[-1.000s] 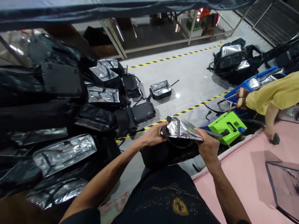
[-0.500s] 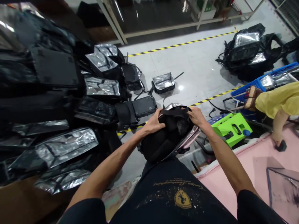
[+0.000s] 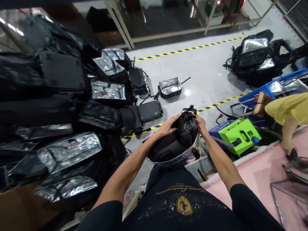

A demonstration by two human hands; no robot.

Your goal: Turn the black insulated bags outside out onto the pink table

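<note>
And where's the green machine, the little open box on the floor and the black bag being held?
Green machine [image 3: 237, 132]: head view, green face.
Little open box [image 3: 169, 86]: head view, silver lining.
Black bag [image 3: 169, 146]: head view, black surface.

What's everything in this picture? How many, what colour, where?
Held bag: 1, black and silver, between both hands
Piled bags: many, mostly black and silver, left
Small open bag: 1, black with silver lining, floor
Heaped bags: several, black and silver, upper right
Striped tape: 2 strips, yellow and black, floor
Metal frame: 1, whitish, top
Boxy device: 1, bright green, right
Crate: at least 1, blue, right
Table: 1, pink, lower right
Co-worker's arm: 1, yellow sleeve, right edge
Person's shirt: 1, dark, gold badge, bottom
Left hand: 1, bare, on held bag
Right hand: 1, bare, on held bag's rim
</note>
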